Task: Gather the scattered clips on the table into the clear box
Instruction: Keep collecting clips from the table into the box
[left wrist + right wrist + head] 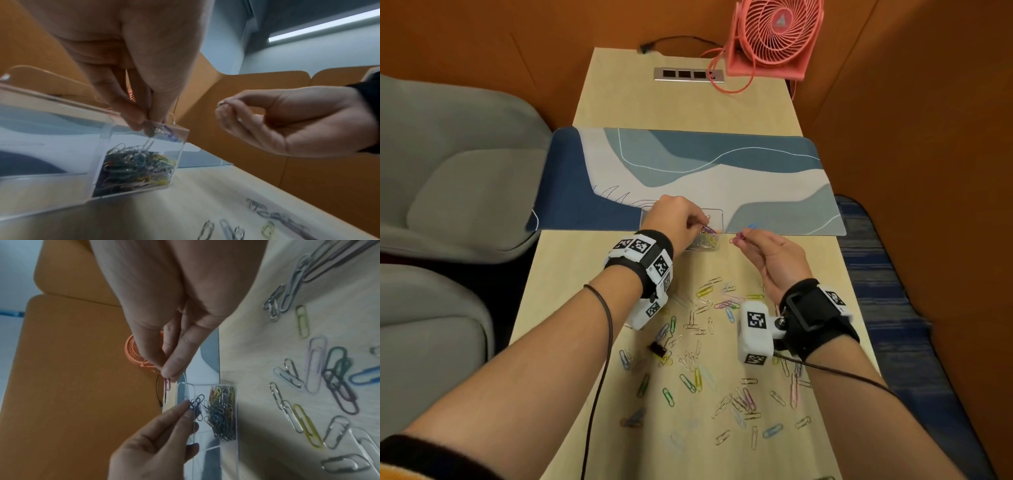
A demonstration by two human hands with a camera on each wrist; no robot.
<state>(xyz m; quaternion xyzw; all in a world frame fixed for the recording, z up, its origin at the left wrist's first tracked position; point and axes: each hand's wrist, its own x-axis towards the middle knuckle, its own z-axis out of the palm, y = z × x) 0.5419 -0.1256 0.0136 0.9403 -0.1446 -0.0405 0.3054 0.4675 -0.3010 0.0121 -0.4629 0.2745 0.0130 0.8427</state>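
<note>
At far left, we see grey seat cushions (465,192) beside a narrow wooden table (571,308) crossed by a blue-and-white desk mat (688,164). Our left hand (673,219) reaches over the clear box (717,214), which sits at the mat's near edge, straddling mat and bare wood; its fingertips (141,118) are drawn together, pinching a small bunch of blue and purple clips (164,131) just above the box's open top. Inside the box lies a heap of coloured clips (137,168) filling part of the bottom. Just to the right, our right hand (770,253) is raised beside the box, thumb and forefinger closed on a pink clip (739,235), with a blue clip (751,226) showing just past the fingertips; whether that one is held, we cannot tell. Nearer us, scattered clips (715,370) in many colours lie across the bare wood between both forearms. At the table's far right corner stands a pink fan (774,37), next to a socket strip (688,74).
</note>
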